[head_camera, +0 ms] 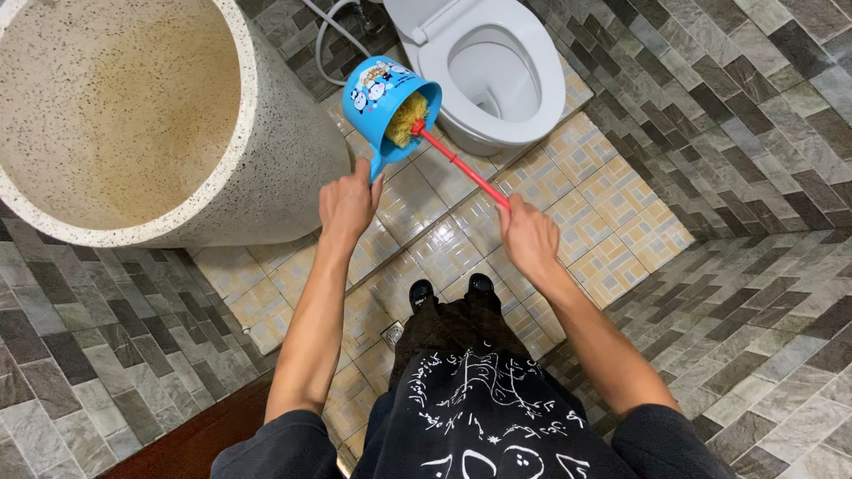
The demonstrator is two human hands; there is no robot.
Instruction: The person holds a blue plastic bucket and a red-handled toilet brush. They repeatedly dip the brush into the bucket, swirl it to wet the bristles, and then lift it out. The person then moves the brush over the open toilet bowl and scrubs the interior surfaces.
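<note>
My left hand (348, 202) grips the handle of a blue plastic dipper (383, 98) with cartoon figures on its side, tipped so its mouth faces right. My right hand (527, 232) holds the red handle of a toilet brush (461, 166). The brush's yellow bristle head (407, 120) sits inside the dipper's mouth. Both are held in the air above the tiled floor, just in front of a white toilet (497, 66) whose lid is up.
A large round speckled stone water tank (124, 115) stands at the left, with water in it. A white hose (333, 31) runs behind the toilet. Beige patterned floor tiles (612, 248) lie ahead, grey brick-pattern wall tiles (763, 106) at the right. My feet (451, 289) stand on the floor below.
</note>
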